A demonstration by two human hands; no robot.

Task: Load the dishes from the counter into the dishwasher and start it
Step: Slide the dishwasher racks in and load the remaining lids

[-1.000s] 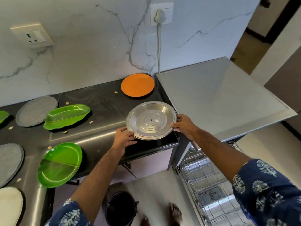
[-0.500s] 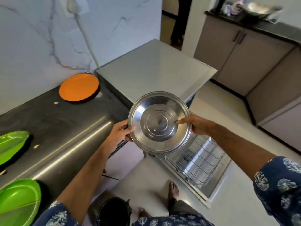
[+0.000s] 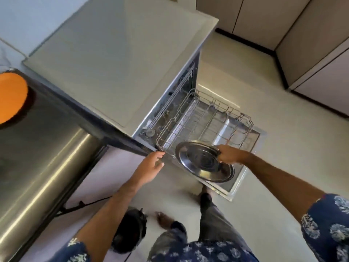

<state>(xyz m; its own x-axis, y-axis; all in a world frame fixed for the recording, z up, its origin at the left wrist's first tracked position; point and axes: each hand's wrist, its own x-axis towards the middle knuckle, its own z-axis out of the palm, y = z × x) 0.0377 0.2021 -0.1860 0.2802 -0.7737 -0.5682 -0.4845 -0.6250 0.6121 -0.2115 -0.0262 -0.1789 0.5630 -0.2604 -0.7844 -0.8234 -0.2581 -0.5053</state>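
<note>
The steel plate (image 3: 204,161) was round and shiny with ringed grooves in the middle, tilted, pinched at its far rim by the right hand (image 3: 229,154). It hung just left of and below that hand, over the near edge of the pulled-out wire rack (image 3: 205,121). The rack looked bare, sitting out over the dropped dishwasher door (image 3: 238,183). An orange plate (image 3: 11,99) sat on the counter, well off to the left of the left hand (image 3: 151,168).

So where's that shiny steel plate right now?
The steel plate is low and right of centre in the head view, held at its rim by the right hand, over the near edge of the pulled-out dishwasher rack.
</note>
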